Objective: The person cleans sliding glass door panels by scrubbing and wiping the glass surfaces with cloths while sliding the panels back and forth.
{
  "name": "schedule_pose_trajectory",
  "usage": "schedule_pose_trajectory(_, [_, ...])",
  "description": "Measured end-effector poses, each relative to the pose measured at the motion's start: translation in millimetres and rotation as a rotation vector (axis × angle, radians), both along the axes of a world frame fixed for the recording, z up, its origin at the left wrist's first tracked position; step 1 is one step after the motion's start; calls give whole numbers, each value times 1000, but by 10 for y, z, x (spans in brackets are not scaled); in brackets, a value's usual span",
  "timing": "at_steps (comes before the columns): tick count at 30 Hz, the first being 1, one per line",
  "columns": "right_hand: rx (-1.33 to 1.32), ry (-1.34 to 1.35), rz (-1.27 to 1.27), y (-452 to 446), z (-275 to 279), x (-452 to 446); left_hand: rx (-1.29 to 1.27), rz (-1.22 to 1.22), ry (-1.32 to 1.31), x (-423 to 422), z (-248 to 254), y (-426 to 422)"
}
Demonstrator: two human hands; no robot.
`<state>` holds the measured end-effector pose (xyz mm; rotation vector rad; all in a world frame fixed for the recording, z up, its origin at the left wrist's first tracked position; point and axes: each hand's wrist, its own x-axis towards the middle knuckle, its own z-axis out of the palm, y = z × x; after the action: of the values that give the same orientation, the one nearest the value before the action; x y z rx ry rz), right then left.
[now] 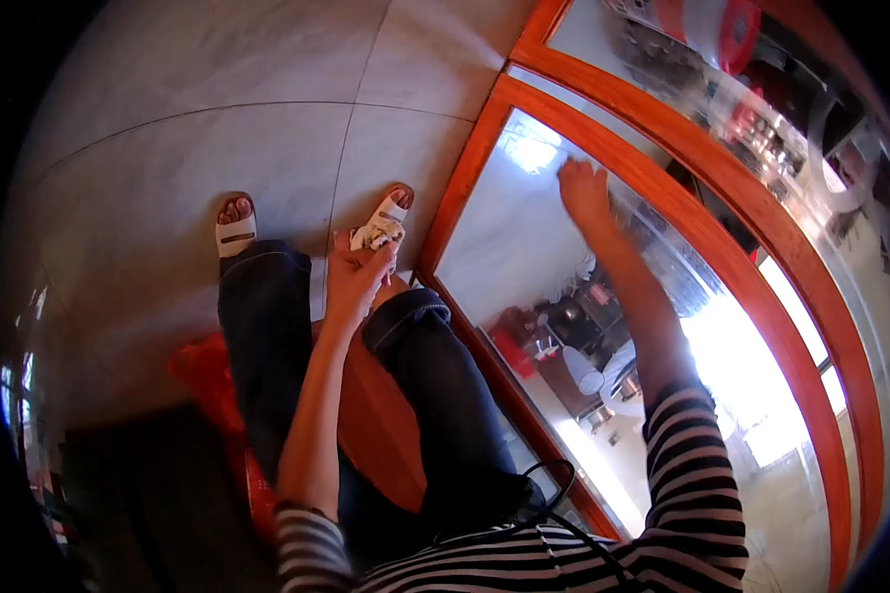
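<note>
Where the cloth [379, 235] lies: in the left hand [350, 275], well apart from the right hand [583, 193]
Left hand: closed on it
Right hand: fingers bent by the glass [485, 222]; cannot tell its grip

Large pale grey floor tiles [198, 148] with thin dark joints spread beyond and to the left of the left hand [354, 272]. A white strapped sandal [235, 235] stands on them, left of that hand. Nearer the body than the left hand are a crumpled bright red plastic bag [208, 371], a reddish-brown flat surface [376, 435] and, farther left, a dark, blurred expanse [148, 484]. A red-and-white rounded item [737, 35] shows beyond the right hand [583, 188], to its right.
</note>
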<state>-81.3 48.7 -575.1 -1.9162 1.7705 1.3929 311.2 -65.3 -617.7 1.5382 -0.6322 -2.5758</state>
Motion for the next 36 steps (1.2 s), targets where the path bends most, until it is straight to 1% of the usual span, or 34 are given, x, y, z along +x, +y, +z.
schedule_pose_trajectory(1, [19, 18, -25, 206, -33, 115, 20, 14, 12, -2, -19, -4])
schedule_pose_trajectory(2, [-65, 39, -100, 424, 75, 254, 40, 29, 23, -1, -38, -5])
schedule_pose_trajectory(3, [-140, 57, -181, 647, 279, 375, 42, 60, 33, -6, -60, 35])
schedule_pose_trajectory(4, [-94, 162, -171, 744, 513, 420, 53, 92, 46, -27, -55, 101])
schedule_pose_trajectory(5, [-51, 270, -156, 700, 698, 411, 104, 94, 47, -60, -28, 136])
schedule_pose_trajectory(7, [18, 370, -153, 198, 917, 412, 188, 82, 35, -106, 23, 109])
schedule_pose_trajectory(8, [-54, 262, -72, -31, 910, 321, 171, 144, 64, -155, -24, 243])
schedule_pose_trajectory(9, [-133, 161, 11, -168, 769, 175, 168, 150, 44, -196, 20, 242])
schedule_pose_trajectory(12, [-224, -1, -261, -103, -163, -88, 58, 18, 10, -204, 49, 132])
schedule_pose_trajectory(14, [-181, 41, -181, -110, -676, -82, -6, 98, -50, -149, -30, 193])
schedule_pose_trajectory(15, [-144, 63, -134, -87, -883, -59, -15, 91, -77, -103, -88, 242])
schedule_pose_trajectory(17, [-161, -98, -228, 27, -1226, 96, 2, 61, -133, -21, -114, 227])
schedule_pose_trajectory(19, [-45, -58, -606, 295, -1501, 499, 18, 1, -154, 33, -34, 242])
schedule_pose_trajectory(20, [70, -117, -540, 633, -1605, 626, -9, -20, -141, 0, -20, 261])
schedule_pose_trajectory(21, [167, -171, -465, 903, -1703, 726, -51, -35, -121, -46, -54, 248])
schedule_pose_trajectory(22, [273, -163, -461, 966, -1692, 776, -71, -92, -117, -60, -31, 223])
schedule_pose_trajectory(23, [393, -155, -459, 1025, -1681, 794, -29, -52, -99, -91, -90, 207])
schedule_pose_trajectory(24, [334, 73, -374, 1057, -1729, 719, 33, -18, -84, -101, -111, 246])
schedule_pose_trajectory(25, [117, 194, -379, 815, -1574, 584, 113, 14, -71, -108, -62, 327])
schedule_pose_trajectory(26, [-54, 139, -531, 567, -1471, 357, 127, 13, -102, -135, -68, 374])
schedule_pose_trajectory(27, [-147, 193, -262, 323, -1375, 230, 134, -115, -138, -132, -74, 393])
schedule_pose_trajectory(28, [-85, 203, -134, 58, -1308, 133, 140, -245, -165, -131, -81, 408])
schedule_pose_trajectory(29, [-34, 178, -100, -119, -1332, 57, 74, -180, -108, -174, -87, 422])
schedule_pose_trajectory(30, [-128, 136, -36, -139, -1494, -44, 20, -163, -85, -182, -113, 428])
schedule_pose_trajectory(31, [-133, 117, -73, -136, -1610, -61, -36, -144, -59, -184, -141, 437])
schedule_pose_trajectory(33, [-131, 56, -148, 41, -1890, 73, -71, -126, -67, -166, -173, 399])
schedule_pose_trajectory(34, [-169, 19, -156, 206, -1907, 246, -50, -131, -96, -161, -139, 331])
schedule_pose_trajectory(35, [-146, 5, -269, 429, -1955, 445, -93, -152, -121, -152, -140, 331])
schedule_pose_trajectory(36, [-4, -55, -239, 706, -1964, 636, -137, -174, -148, -142, -143, 333])
